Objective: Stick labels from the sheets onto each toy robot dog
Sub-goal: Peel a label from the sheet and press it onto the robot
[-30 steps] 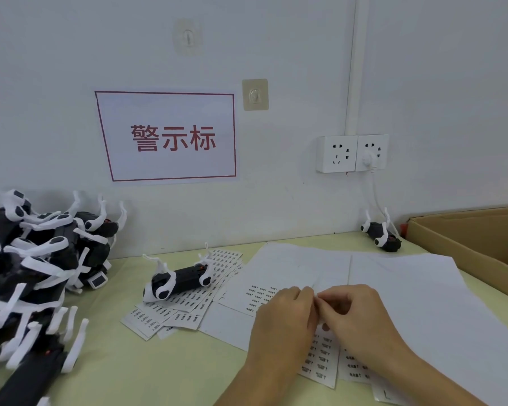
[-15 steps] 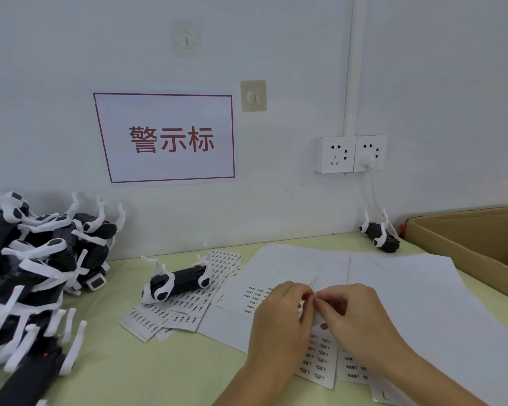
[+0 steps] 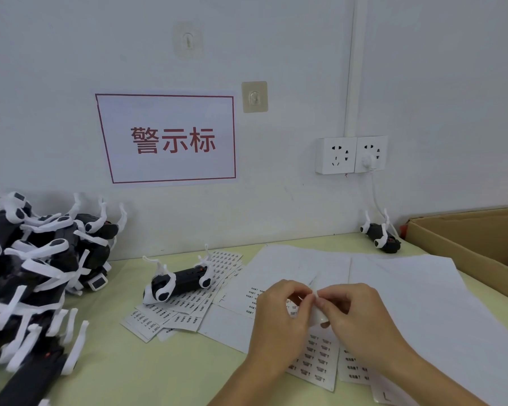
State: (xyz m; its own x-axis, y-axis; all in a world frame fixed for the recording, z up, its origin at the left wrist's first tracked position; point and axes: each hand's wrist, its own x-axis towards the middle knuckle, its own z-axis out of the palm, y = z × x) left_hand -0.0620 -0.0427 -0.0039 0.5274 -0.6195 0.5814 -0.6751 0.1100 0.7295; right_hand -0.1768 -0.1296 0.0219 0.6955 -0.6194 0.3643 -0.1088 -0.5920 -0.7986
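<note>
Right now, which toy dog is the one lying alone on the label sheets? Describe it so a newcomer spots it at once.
Start at the red-bordered wall sign and drop straight down to the table. There one toy robot dog lies on its back across a fan of small label sheets, white legs up. Unlike the heap of dogs to its left and the dog under the wall socket, it rests on labels.

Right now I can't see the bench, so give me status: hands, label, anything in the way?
Both hands, left and right, pinching a label over the sheet. Nearest toy dog untouched. Nothing in the way.
</note>
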